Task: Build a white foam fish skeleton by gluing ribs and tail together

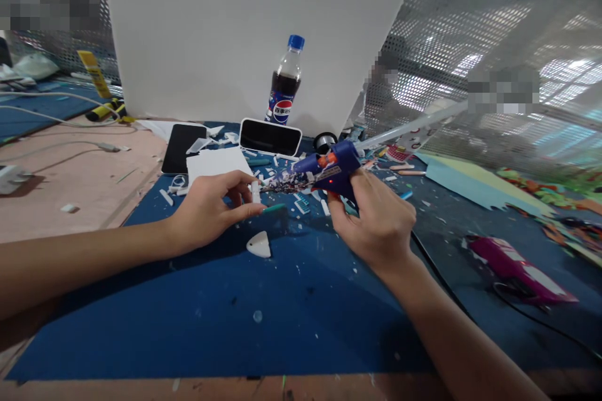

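Observation:
In my right hand (pixel 371 216) is a blue hot glue gun (pixel 336 166) with a long clear glue stick (pixel 404 128) out of its back; a small red light glows on it. Its nozzle points left, at a small white piece (pixel 255 192) pinched in my left hand (pixel 214 210). A thin teal piece (pixel 274 207) sticks out by my left thumb; I cannot tell whether it is joined to the white one. Just below, on the blue mat (pixel 301 313), lies a white wedge-shaped piece (pixel 259 244) with a dark dot.
Behind my hands stand a cola bottle (pixel 285 84) and a propped phone (pixel 270 137). A dark tablet (pixel 183 148), white sheet (pixel 219 166) and several scraps lie around. At right are a magenta tool (pixel 520 269) with a cord and light-blue paper (pixel 475 185). A white board (pixel 226 31) rises behind.

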A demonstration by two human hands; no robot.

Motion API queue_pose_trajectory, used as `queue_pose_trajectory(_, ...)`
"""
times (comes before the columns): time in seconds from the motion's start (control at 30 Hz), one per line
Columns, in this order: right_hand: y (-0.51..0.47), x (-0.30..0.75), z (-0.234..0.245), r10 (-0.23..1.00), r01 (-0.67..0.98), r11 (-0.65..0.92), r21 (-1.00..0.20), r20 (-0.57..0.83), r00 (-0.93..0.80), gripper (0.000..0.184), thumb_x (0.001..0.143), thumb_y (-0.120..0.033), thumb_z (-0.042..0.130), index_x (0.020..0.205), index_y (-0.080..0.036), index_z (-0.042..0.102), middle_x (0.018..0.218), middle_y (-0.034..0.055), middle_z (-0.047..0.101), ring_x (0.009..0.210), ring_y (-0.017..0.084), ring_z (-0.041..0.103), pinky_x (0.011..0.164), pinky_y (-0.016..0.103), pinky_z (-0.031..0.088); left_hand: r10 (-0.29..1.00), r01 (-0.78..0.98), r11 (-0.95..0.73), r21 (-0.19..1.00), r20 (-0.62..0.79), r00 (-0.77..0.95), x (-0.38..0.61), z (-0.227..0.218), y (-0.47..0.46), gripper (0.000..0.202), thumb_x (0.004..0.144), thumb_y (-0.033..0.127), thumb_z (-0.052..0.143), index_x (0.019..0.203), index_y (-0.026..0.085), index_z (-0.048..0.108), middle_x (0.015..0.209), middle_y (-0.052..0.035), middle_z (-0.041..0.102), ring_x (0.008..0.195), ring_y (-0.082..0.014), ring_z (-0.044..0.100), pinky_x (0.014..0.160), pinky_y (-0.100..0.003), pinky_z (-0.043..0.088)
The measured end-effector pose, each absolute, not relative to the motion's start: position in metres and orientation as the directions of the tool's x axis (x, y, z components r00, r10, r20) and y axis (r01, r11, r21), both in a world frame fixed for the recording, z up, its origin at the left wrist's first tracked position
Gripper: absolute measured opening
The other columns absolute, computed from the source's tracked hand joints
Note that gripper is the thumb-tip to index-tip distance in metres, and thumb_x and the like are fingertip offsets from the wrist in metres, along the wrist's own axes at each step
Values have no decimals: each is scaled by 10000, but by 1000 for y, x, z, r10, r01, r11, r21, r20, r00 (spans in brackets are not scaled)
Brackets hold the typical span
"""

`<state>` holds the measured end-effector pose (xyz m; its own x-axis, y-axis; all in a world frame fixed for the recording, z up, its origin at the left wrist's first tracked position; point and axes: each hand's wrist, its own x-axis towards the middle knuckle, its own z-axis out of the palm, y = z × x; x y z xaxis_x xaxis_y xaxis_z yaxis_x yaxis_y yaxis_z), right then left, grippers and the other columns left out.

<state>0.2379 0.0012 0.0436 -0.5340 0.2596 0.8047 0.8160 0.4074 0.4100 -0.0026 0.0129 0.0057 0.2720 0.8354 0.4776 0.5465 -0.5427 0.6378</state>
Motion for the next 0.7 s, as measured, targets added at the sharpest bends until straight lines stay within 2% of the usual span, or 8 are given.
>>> queue_pose_trajectory(0.07, 1, 239, 44, 303, 842, 365, 397, 805, -511, 229, 817, -141, 530, 1040, -136, 580, 846, 109, 690, 808, 223, 669, 628, 291, 489, 826, 573, -548, 609, 503, 254, -3, 6, 12, 340, 774, 445, 645, 962, 163, 630, 668, 8, 660, 583, -125, 618, 540, -222, 486)
queue_pose_trajectory(0.13, 5, 243, 46, 390, 901, 287, 325, 820, -420, 224, 822, -207, 533, 1030, -137, 580, 857, 124, 678, 801, 239, 656, 631, 314, 479, 816, 585, -552, 594, 527, 237, -3, 6, 11, 318, 780, 422, 644, 960, 160, 638, 674, 8, 665, 580, -122, 614, 532, -215, 480)
queue_pose_trajectory(0.27, 21, 259, 54, 605, 999, 25, -27, 796, 7, 339, 771, -344, 578, 1010, -104, 572, 884, 170, 645, 823, 295, 620, 672, 388, 468, 793, 574, -582, 575, 558, 245, -3, 5, 11, 299, 799, 365, 635, 1026, 170, 655, 701, 10, 672, 595, -110, 606, 574, -207, 496)
queue_pose_trajectory(0.33, 31, 271, 59, 686, 975, -119, -188, 694, 217, 414, 761, -367, 589, 1053, -75, 558, 937, 199, 629, 877, 317, 605, 726, 419, 462, 784, 573, -594, 565, 566, 254, -2, 4, 11, 324, 798, 355, 641, 1064, 172, 657, 716, 8, 674, 597, -107, 602, 583, -207, 500)
queue_pose_trajectory(0.4, 39, 284, 61, 731, 932, -247, -266, 580, 360, 497, 776, -365, 579, 1129, -20, 523, 1027, 246, 601, 956, 340, 585, 783, 439, 450, 775, 570, -604, 557, 578, 256, -2, 3, 11, 342, 795, 364, 646, 1075, 167, 660, 724, 2, 672, 597, -107, 600, 587, -211, 501)
queue_pose_trajectory(0.47, 47, 299, 60, 756, 886, -372, -279, 463, 463, 577, 790, -357, 564, 1191, 49, 476, 1124, 308, 550, 1034, 364, 556, 833, 447, 432, 768, 566, -615, 549, 579, 273, -2, 3, 11, 357, 799, 383, 643, 1076, 159, 660, 729, -3, 671, 598, -109, 598, 592, -217, 502)
queue_pose_trajectory(0.57, 59, 320, 51, 784, 839, -503, -207, 298, 544, 613, 794, -346, 551, 1206, 100, 470, 1172, 347, 516, 1102, 393, 516, 875, 449, 411, 754, 569, -638, 518, 569, 328, -3, 4, 11, 382, 812, 420, 625, 1081, 149, 651, 755, -17, 673, 605, -117, 597, 601, -235, 499)
queue_pose_trajectory(0.7, 73, 341, 33, 839, 874, -465, -143, 243, 486, 499, 795, -282, 519, 1152, 65, 551, 1127, 336, 546, 1117, 443, 486, 856, 540, 403, 761, 602, -631, 489, 540, 359, -4, 5, 11, 373, 814, 453, 609, 1029, 150, 643, 751, -24, 668, 621, -133, 595, 591, -247, 487)
